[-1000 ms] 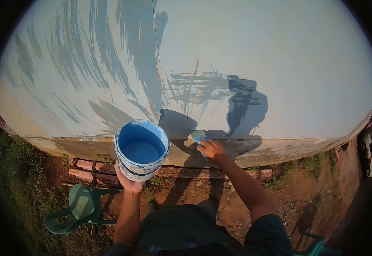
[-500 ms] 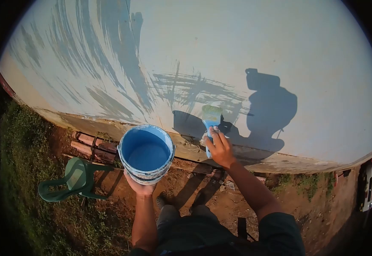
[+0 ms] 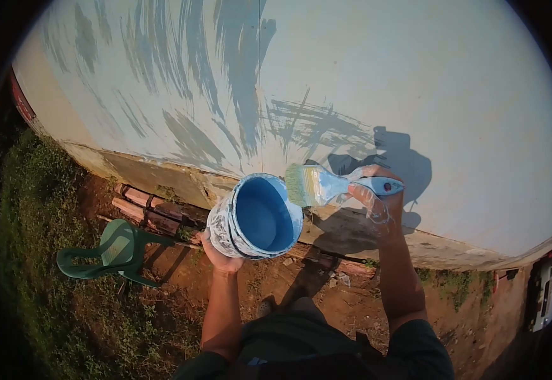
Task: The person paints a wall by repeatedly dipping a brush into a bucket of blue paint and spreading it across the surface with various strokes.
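Note:
My left hand [image 3: 221, 253] supports a paint bucket [image 3: 223, 226] from below and its left side. The bucket is tilted to the right, and its inside is blue, with white smears on the rim. My right hand [image 3: 375, 190] grips a wide paintbrush [image 3: 333, 185] by its blue handle, fingers wrapped round it. The brush lies nearly level, its bristles pointing left just at the bucket's right rim. White paint marks the fingers and wrist of that hand. Ahead stands a pale wall [image 3: 478, 101] with grey-blue brush strokes [image 3: 193, 50] on its left part.
A green plastic chair [image 3: 119, 248] stands on the ground at the left. Reddish blocks or beams [image 3: 146, 212] lie along the foot of the wall. Grass [image 3: 41, 215] covers the left side, and a white vehicle-like object [image 3: 547, 294] shows at the far right.
The brush has come off the wall and turned from upright to pointing left, close to the bucket. The bucket has moved right and tipped rightward.

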Available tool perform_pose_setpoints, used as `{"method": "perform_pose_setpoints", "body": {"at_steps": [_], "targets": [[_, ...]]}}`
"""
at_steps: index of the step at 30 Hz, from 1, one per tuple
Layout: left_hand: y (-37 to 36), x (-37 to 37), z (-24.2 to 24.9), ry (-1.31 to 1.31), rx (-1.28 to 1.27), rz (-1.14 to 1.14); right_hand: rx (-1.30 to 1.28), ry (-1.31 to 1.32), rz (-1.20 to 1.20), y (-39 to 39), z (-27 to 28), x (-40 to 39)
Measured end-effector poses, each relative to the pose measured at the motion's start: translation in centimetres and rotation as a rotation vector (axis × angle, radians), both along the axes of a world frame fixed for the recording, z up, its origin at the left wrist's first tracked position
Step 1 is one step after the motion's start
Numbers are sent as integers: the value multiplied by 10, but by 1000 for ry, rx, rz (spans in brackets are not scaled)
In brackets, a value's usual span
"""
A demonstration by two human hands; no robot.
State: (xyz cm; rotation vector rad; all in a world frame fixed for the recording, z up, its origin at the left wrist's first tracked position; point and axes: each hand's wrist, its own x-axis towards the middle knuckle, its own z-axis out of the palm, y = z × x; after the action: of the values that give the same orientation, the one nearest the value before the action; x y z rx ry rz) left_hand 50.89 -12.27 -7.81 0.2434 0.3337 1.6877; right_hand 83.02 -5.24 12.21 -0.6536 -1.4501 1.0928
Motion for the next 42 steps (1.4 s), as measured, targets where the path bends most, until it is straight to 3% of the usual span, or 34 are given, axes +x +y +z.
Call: {"method": "perform_pose_setpoints", "body": {"at_steps": [1,4,6,8,11,17,24,27,29,35,38,42], "targets": [[0,-2,4,-3,57,-13,2,-173,-71,-15,12,-9],[-10,-7,17,-12,102,-22,135,-233,-104,-29,-12,-40],[-18,-13,21,10,116,-7,74,-280,-111,-39,-18,-54],[-27,-19,25,41,159,-26,-74,-218,26,-48,-17,-67],[-40,-24,23,63,145,-16,-44,-439,-27,-67,-10,-82],[-59,-26,16,65,128,-33,-20,-551,1,-82,-13,-98],[-77,-24,5,22,121,-40,108,-492,-53,-96,-22,-90],[-79,-21,-5,-38,86,-36,-94,-325,-90,-106,-16,-82],[-82,-18,-7,-68,85,-40,175,-545,-230,-118,2,-79],[-89,-10,-16,-146,40,-75,270,-548,-53,-112,-17,-70],[-94,-6,-13,-184,29,-109,442,-503,-68,-110,-31,-63],[-97,-2,-18,-215,21,-152,461,-424,-163,-110,-44,-61]]}}
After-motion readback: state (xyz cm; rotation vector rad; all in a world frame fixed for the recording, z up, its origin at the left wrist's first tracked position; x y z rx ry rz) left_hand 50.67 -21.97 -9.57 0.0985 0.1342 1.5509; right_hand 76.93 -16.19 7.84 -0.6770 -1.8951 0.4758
